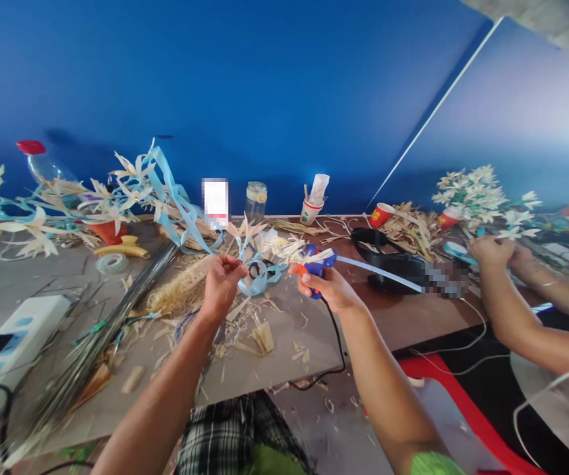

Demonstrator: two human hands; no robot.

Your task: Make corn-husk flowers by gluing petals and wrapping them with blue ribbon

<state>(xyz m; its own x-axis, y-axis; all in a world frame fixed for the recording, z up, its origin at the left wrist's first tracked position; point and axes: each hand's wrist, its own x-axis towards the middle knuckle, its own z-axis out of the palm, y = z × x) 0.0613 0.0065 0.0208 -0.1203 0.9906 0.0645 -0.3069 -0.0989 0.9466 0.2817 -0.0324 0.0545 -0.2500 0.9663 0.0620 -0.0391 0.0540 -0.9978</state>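
My left hand (pixel 222 280) is closed in a pinch at a light blue ribbon (pixel 173 191), which runs down to it from the upper left. Just beyond these fingertips stands a pale husk flower (pixel 245 231) on a bluish stem; whether the pinch also holds that stem, I cannot tell. Gripped in my right hand (pixel 331 288) is a blue hot glue gun (pixel 320 260), its orange nozzle pointing left. A long whitish glue stick (pixel 380 272) sticks out behind it, and a black cord hangs below. Loops of blue ribbon (pixel 259 280) lie between the hands.
Left lie a bundle of thin wires (pixel 116 330), a tape roll (pixel 111 263) and a white power strip (pixel 4 363). Husk scraps (pixel 263 338) litter the table. A jar (pixel 255 201) and a paper cup (pixel 311 210) stand behind. A co-worker's hands (pixel 494 254) work at the right beside white flowers (pixel 482 198).
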